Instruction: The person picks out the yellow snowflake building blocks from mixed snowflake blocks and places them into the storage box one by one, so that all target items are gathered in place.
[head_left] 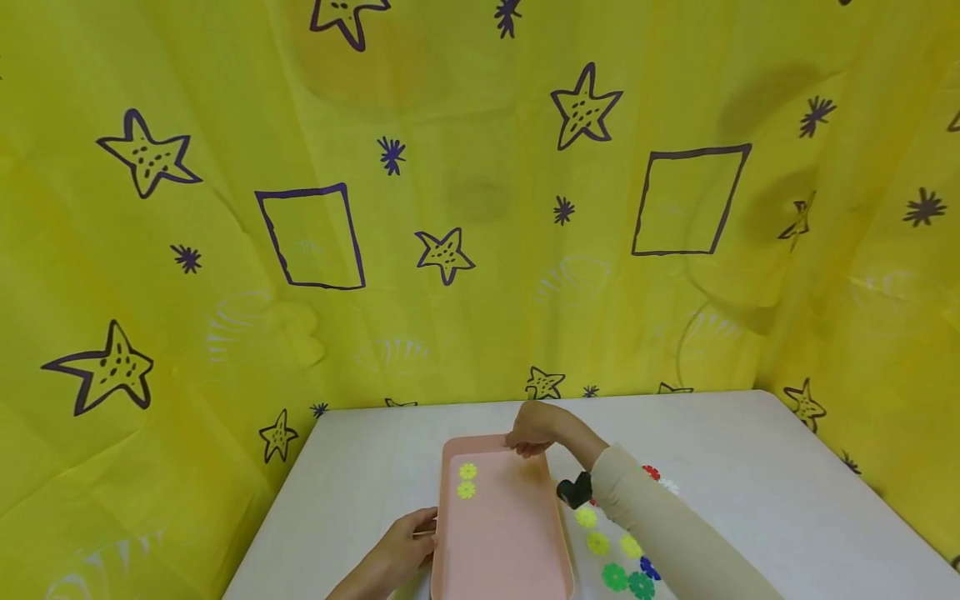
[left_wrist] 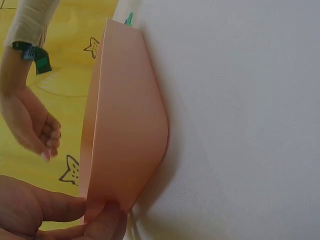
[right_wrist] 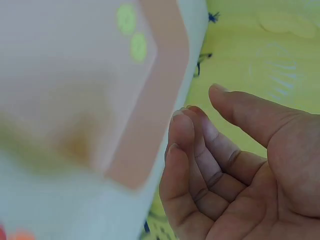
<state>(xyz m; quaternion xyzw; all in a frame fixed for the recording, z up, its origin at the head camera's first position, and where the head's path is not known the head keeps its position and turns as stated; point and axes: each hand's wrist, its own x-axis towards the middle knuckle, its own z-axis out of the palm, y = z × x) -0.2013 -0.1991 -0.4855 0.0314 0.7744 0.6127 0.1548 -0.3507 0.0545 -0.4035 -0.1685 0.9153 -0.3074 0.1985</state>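
Left arm (head_left: 358, 582): only a bare lower stretch shows, slanting up and to the right from the bottom edge of the head view.
Left hand (head_left: 401, 548): nearer the body than the right, fingers and thumb bent in a grip.
Right arm (head_left: 637, 498): stretches well forward from the lower right, angled up to the left, its cream sleeve (head_left: 671, 529) ending short of the wrist.
Right wrist (head_left: 581, 437): bare and bent, so the hand drops from it.
Right hand (head_left: 534, 429): knuckles up, fingertips down.
Right fingers (right_wrist: 181, 170): loosely curled side by side (the palm shows in the right wrist view).
Right thumb (right_wrist: 247, 112): extended, apart from the fingertips.
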